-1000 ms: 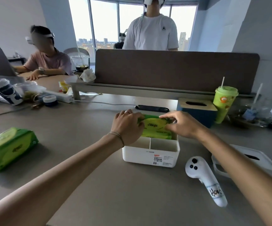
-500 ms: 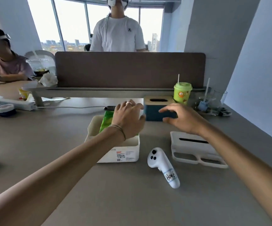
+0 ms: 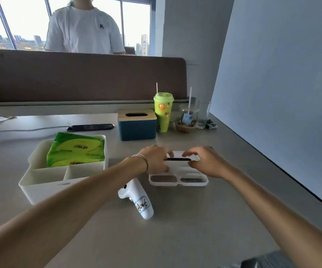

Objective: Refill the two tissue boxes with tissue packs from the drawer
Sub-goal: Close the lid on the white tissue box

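Observation:
A white tissue box (image 3: 40,185) stands lidless at left on the grey table, with a green tissue pack (image 3: 77,149) lying in its rear compartment. Its white slotted lid (image 3: 177,179) lies flat to the right. My left hand (image 3: 155,159) grips the lid's left side and my right hand (image 3: 204,161) holds its right side, fingers at the slot. A blue tissue box with a wooden lid (image 3: 137,124) sits behind, apart from both hands.
A white controller (image 3: 137,200) lies between the white box and the lid. A green cup with a straw (image 3: 163,111), a glass jar (image 3: 189,117) and a black phone (image 3: 90,127) sit further back. A brown divider (image 3: 79,74) closes the far edge; a person stands behind it.
Both hands left the green pack in the white box and moved right onto the white lid. The view swung right, so the box now appears at left.

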Available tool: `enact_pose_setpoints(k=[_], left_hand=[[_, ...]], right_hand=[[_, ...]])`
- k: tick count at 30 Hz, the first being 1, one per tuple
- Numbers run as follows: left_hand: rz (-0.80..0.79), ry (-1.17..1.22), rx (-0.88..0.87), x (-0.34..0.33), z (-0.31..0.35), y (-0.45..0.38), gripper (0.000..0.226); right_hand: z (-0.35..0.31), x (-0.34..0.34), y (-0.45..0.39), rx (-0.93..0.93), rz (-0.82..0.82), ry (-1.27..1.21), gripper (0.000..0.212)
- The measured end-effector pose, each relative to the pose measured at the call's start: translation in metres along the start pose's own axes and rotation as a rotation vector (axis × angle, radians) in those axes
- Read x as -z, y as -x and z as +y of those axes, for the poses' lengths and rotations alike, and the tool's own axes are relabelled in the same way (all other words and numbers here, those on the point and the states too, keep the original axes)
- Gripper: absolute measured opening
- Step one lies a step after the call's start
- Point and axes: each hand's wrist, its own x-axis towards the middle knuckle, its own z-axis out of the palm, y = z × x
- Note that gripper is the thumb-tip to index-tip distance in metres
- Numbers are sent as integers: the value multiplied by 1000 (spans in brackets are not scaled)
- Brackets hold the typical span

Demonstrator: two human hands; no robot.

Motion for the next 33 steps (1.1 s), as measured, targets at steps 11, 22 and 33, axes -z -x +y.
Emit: enact_pose_setpoints(k=[11, 22, 33], left_hand=[[108, 4, -83, 2, 6, -3, 37], [300, -38, -73, 82, -45, 61, 37], [314, -133, 64, 124, -155, 169, 37]], right_hand=[[-12, -2, 2, 49, 28, 38, 38], [-94, 13, -25, 287, 190, 52, 40], [-227, -38, -68, 519, 165, 3, 26]])
